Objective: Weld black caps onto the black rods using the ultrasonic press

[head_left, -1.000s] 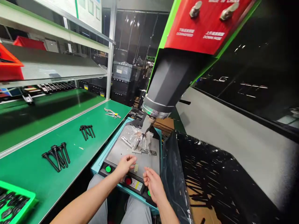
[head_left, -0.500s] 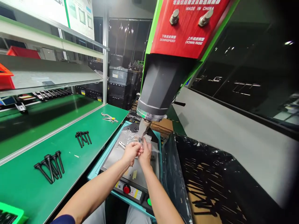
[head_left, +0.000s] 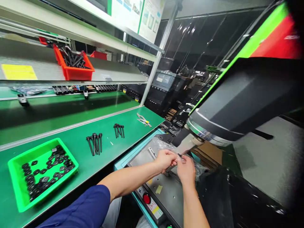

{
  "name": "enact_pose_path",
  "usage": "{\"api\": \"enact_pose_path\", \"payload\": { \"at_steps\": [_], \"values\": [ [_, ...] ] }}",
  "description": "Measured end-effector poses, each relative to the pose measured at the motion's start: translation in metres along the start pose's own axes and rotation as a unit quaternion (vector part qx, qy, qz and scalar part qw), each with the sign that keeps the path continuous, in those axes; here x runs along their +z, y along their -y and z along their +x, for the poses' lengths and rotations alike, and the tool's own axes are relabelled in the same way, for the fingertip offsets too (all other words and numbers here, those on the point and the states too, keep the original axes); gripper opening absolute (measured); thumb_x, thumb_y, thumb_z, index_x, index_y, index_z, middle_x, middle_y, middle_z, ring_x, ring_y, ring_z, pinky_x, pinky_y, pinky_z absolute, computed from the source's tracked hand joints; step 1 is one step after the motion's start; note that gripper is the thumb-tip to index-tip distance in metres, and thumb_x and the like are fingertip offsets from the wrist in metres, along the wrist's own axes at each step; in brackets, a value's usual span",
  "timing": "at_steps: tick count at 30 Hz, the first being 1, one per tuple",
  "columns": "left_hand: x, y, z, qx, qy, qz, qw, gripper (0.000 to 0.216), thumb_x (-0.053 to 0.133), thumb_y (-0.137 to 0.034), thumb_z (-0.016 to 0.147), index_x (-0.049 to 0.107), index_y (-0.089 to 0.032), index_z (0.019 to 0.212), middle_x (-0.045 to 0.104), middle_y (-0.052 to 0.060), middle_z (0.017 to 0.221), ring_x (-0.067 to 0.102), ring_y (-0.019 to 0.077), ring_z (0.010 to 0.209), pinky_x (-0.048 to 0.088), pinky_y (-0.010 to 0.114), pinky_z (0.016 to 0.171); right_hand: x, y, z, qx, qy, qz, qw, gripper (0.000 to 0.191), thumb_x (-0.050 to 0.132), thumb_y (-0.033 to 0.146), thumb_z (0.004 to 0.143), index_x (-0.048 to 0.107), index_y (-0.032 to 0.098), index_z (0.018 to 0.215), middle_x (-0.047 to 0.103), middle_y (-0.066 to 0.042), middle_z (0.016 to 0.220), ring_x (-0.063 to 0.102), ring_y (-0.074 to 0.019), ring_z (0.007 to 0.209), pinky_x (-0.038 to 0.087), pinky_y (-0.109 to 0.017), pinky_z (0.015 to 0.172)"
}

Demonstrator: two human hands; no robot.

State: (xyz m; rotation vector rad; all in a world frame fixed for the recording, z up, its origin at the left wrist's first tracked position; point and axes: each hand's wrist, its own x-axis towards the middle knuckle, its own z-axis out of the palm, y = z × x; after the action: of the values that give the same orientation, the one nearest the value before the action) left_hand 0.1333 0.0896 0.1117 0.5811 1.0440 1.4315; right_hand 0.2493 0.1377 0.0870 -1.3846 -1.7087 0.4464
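My left hand (head_left: 166, 161) and my right hand (head_left: 186, 171) meet over the metal plate (head_left: 163, 193) of the press machine, fingertips pinched close together. A small dark piece (head_left: 180, 155) shows between them, too covered to make out its kind. Just behind the fingers is the grey metal horn (head_left: 187, 144) of the press head (head_left: 228, 104), which slants in from the upper right. Crumpled clear plastic film (head_left: 166, 145) lies around the horn. Left of my fingers, a small metal bar (head_left: 152, 152) is fixed on the plate.
On the green bench (head_left: 99, 167) at left are a green tray (head_left: 68, 152) of small black square parts, two bunches of black screws (head_left: 94, 144) and pliers (head_left: 143, 120). A red button (head_left: 146, 198) is on the machine's front. Black plastic sheeting (head_left: 220, 196) stands at right.
My view has swung left, so the green tray and an orange bin of black parts now show. Both hands stay together by the horn, fingers still pinched.
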Motion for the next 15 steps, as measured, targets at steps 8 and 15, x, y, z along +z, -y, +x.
{"api": "enact_pose_path", "payload": {
  "at_steps": [8,15],
  "values": [
    [-0.027,0.026,-0.009,-0.042,-0.035,0.04,0.998,0.012,0.064,-0.015,0.071,0.058,-0.016,0.061,0.058,0.0,0.055,0.05,0.0087,0.047,0.036,0.019,0.044,-0.039,-0.006,-0.118,0.216,0.23,0.218,0.924,0.041,0.078,0.062,0.052,0.065,0.029,0.072,0.066,-0.009,0.07,0.055,-0.0247,0.051,0.045,-0.039,0.042],
    [-0.093,0.056,-0.075,-0.103,-0.04,0.069,0.992,0.014,0.069,-0.025,0.073,0.059,-0.017,0.072,0.063,0.002,0.067,0.055,0.0118,0.047,0.048,0.03,0.055,-0.016,0.034,-0.149,0.25,0.21,0.356,0.876,0.045,0.085,0.054,0.056,0.062,0.023,0.079,0.062,-0.001,0.067,0.047,-0.012,0.045,0.037,-0.024,0.037]
  ]
}}
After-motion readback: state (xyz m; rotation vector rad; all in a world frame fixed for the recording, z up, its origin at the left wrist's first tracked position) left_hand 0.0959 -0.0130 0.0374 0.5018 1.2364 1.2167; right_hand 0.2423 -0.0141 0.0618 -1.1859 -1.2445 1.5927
